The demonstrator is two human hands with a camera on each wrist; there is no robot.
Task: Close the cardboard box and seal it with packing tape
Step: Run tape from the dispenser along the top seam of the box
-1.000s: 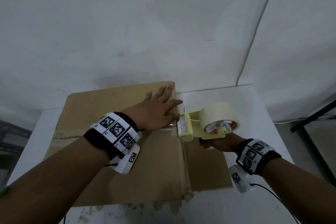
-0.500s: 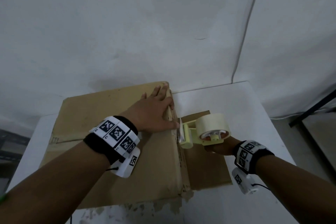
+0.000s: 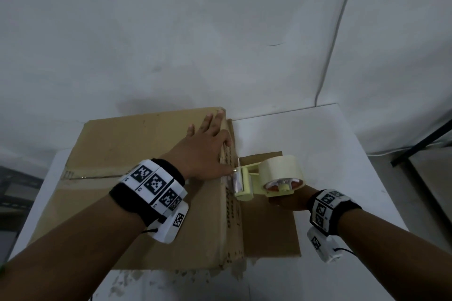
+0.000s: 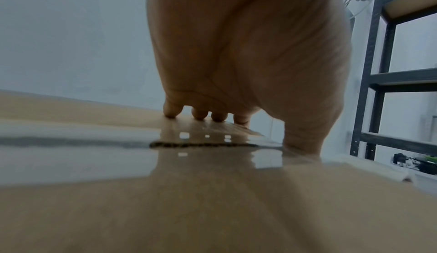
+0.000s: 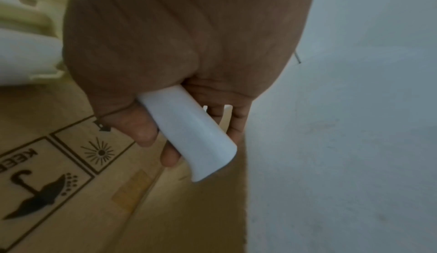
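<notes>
While the cardboard box (image 3: 137, 178) lies closed across the centre-left of the head view on a white table (image 3: 330, 144), the sealing step looks under way: clear tape (image 4: 212, 156) shines over the seam in the left wrist view. The left hand (image 3: 205, 151) presses flat, fingers straight, at the box's right top edge. The right hand (image 3: 288, 200) is wrapped round the white handle (image 5: 189, 131) of the tape dispenser (image 3: 264, 178), whose head meets that same edge beside the left thumb. Next, I judge, the tape must run down the side wall and be cut. A loose cardboard flap (image 3: 271, 227) lies below the dispenser; bare tabletop stretches rightward, while the wall (image 3: 220, 32) crowds the box's far edge.
</notes>
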